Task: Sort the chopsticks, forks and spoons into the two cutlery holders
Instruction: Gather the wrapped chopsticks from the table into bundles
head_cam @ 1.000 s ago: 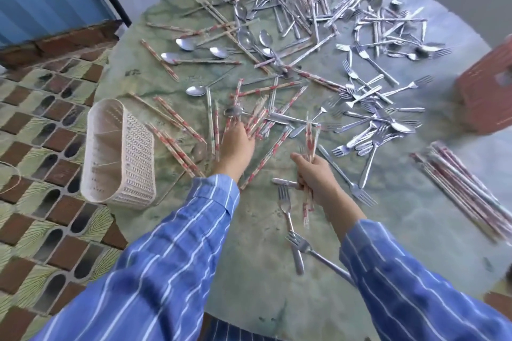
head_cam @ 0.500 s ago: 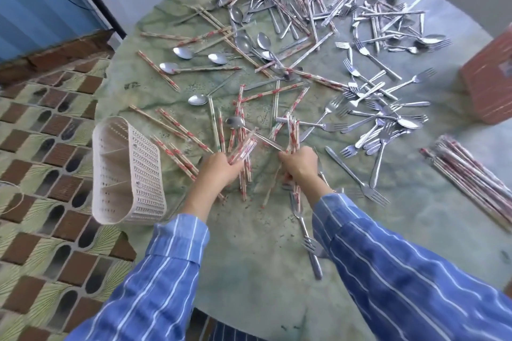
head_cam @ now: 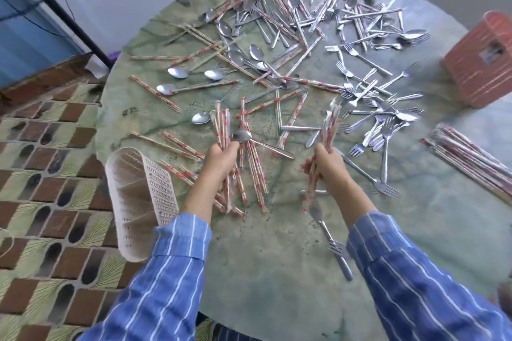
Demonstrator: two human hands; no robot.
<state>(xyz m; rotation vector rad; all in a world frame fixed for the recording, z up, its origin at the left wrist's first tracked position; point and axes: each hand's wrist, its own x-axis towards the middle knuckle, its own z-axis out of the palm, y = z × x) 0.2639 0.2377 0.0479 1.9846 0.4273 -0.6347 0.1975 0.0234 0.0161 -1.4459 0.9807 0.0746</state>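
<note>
while two hands grip chopsticks, the rest lies scattered

as the fingers of the left hand curl round a bundle of red-printed paper-wrapped chopsticks, the sticks fan up and away past the knuckles. the right hand closes the same way on a second chopstick bundle, which stands tilted above its fingers. a steel spoon lies just beside the left fingertips, its handle running toward the right hand. beyond the fingers of both hands, loose chopsticks, spoons and steel forks cover the round green marbled table. a white perforated plastic cutlery holder lies on its side outward of the left wrist, at the table's edge. a red-orange plastic cutlery holder sits far beyond the right fingers. a neat heap of wrapped chopsticks lies well apart on the right hand's outer side.
</note>
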